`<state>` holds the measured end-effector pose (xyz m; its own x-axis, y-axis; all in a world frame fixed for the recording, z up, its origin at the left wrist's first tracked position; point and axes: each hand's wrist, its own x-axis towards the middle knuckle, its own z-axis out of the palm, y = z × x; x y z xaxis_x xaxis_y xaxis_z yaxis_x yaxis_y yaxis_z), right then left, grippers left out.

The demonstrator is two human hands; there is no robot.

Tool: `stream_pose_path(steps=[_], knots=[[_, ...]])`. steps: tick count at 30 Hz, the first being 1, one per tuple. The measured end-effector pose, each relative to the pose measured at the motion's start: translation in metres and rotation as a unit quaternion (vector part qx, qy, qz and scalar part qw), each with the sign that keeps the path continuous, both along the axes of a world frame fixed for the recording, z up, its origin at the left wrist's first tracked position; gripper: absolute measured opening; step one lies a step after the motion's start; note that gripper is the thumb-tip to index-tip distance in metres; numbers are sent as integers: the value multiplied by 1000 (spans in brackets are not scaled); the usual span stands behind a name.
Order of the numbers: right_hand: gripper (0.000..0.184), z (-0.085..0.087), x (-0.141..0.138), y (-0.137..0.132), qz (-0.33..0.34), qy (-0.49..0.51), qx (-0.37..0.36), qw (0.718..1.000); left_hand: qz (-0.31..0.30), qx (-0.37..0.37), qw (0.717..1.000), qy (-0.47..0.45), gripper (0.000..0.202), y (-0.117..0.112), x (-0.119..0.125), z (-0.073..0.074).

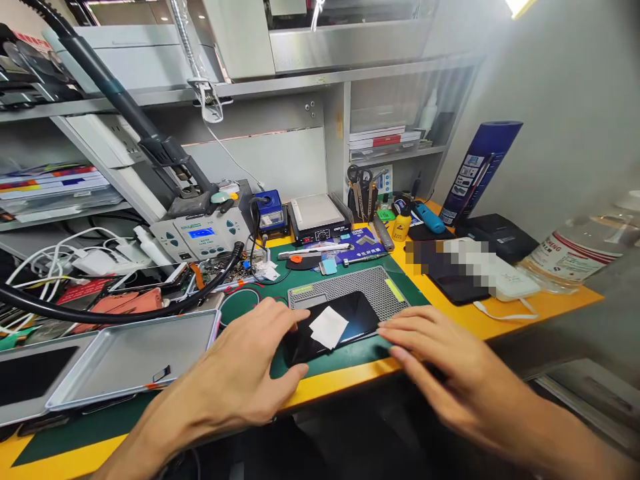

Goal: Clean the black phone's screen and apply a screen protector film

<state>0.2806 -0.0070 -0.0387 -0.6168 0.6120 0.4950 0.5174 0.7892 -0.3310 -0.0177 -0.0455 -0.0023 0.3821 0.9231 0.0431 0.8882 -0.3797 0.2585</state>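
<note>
A glossy black flat panel, like a phone or tablet screen (361, 312), lies at the front of the green mat. On top of it rest overlapping white paper or cloth squares (330, 327). My left hand (245, 367) is at the panel's left end, thumb and index finger spread apart; its other fingers are mostly hidden. At the right end is my right hand (440, 357), fingers stretched out, the tips at or just beside the panel's edge. Behind the panel, partly covered by it, is a perforated metal plate (383, 290) with yellow-green strips.
To the left, a shallow metal tray (145, 347) holds a small dark frame. A soldering or hot-air station (203, 233), a flat heating plate (320, 217) and a yellow bottle (401, 225) stand behind. A large clear bottle (575, 257) is at right. A black hose (165, 310) crosses the left side.
</note>
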Motion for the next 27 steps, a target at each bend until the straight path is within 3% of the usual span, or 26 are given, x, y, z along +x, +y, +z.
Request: stream_pose_path(steps=[2, 5, 7, 12, 16, 19, 23, 25, 27], knots=[[39, -5, -31, -5, 31, -78, 52, 995, 23, 11, 1000, 5, 59, -1, -14, -7], [45, -10, -58, -2, 50, -164, 66, 983, 36, 4, 999, 0, 72, 4, -26, -21], [47, -13, -59, 3, 45, -200, 58, 977, 29, 2, 1000, -9, 75, 7, -29, -30], [49, -22, -56, 9, -52, -227, 59, 971, 0, 55, 998, -39, 72, 9, -33, -44], [54, -27, -81, -9, -23, -218, 49, 974, -13, 92, 994, -64, 70, 9, -35, -50], [54, -28, -77, -18, 6, -227, 43, 973, -20, 95, 992, -74, 69, 9, -36, -53], [52, -29, -53, -12, -89, -233, 63, 966, -14, 110, 992, -68, 69, 8, -37, -56], [52, -32, -57, -12, -115, -222, 64, 966, -15, 121, 991, -64, 70, 8, -38, -57], [54, -35, -74, -19, -95, -209, 59, 972, -21, 125, 989, -72, 68, 9, -37, -58]])
